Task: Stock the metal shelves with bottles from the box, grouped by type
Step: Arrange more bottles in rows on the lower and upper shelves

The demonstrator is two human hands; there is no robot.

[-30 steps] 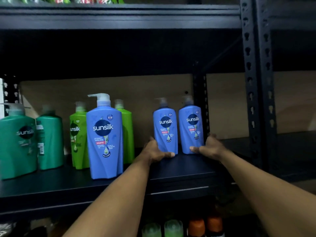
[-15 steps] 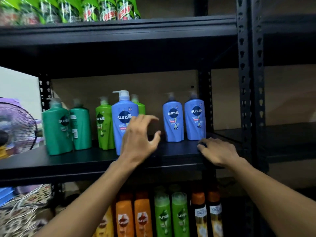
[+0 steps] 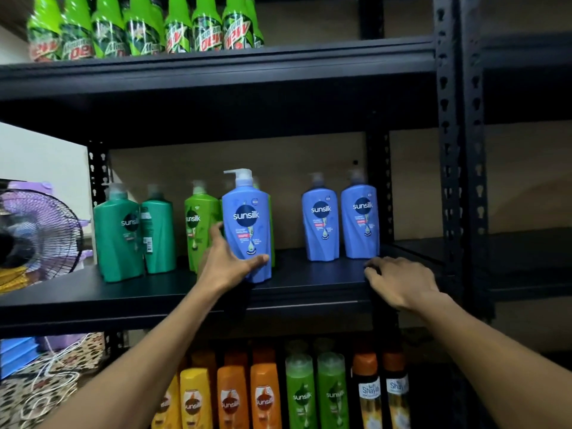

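Three blue bottles stood on the middle shelf point(image 3: 309, 275). The front blue bottle point(image 3: 247, 224) was one. The second blue bottle point(image 3: 320, 221) and the third blue bottle point(image 3: 360, 218) stood to its right and farther back, side by side. Left of the front blue bottle were two dark green bottles point(image 3: 117, 233), pressed together. Between them and it stood one light green bottle point(image 3: 201, 224), and a sliver of another light green one showed behind it. Above it, on the shelf overhead, seven green soda bottles point(image 3: 142, 29) could be counted in the front row. Below it ran a lower row with two orange bottles point(image 3: 247, 397), two green bottles point(image 3: 315, 394), two orange-capped dark bottles point(image 3: 382, 394) and at least one yellow bottle point(image 3: 195, 397). One purple fan point(image 3: 37, 236) stood well to its left.

The front blue bottle stood upright near the shelf's front edge. It had a white pump head with the spout pointing left, a dark round "sunsilk" badge and a small red strip beneath it.

The left hand point(image 3: 229, 264) gripped the bottle's lower part, with the thumb across the front near the base and the fingers round its left side. The right hand point(image 3: 399, 280) lay to the bottle's right at the shelf's front edge. Its fingers were loosely bent, the tips on the board, and it held nothing.
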